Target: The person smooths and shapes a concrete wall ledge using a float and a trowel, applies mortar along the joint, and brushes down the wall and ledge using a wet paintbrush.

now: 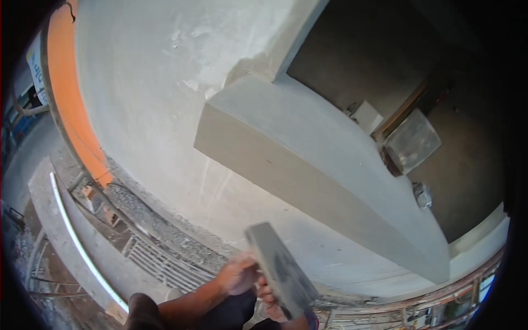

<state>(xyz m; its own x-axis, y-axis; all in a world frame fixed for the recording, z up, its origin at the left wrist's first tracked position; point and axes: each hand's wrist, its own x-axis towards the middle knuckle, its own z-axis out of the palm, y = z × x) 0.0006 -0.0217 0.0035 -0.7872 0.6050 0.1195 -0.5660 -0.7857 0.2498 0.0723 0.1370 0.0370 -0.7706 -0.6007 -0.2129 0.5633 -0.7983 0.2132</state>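
A flat rectangular plastering float (283, 269), its face smeared with grey mortar, is held tilted low in front of me. My right hand (270, 301) has its fingers closed round the float's near side, partly behind the board. At the float's left edge is my left hand (240, 275), blurred, with its fingertips hidden by the board. Beyond the float, a smooth grey plastered ledge (308, 170) juts from the wall (148, 71). A darker damp-looking patch (246, 67) marks the wall by the ledge's upper corner.
Above the ledge is a dark opening holding a translucent container (412, 142), a white box (367, 116) and a crumpled bag (422, 195). Scaffold planks (82, 236) carry a long pale metal strip (82, 242) on my left. An orange panel (74, 93) stands beside the wall.
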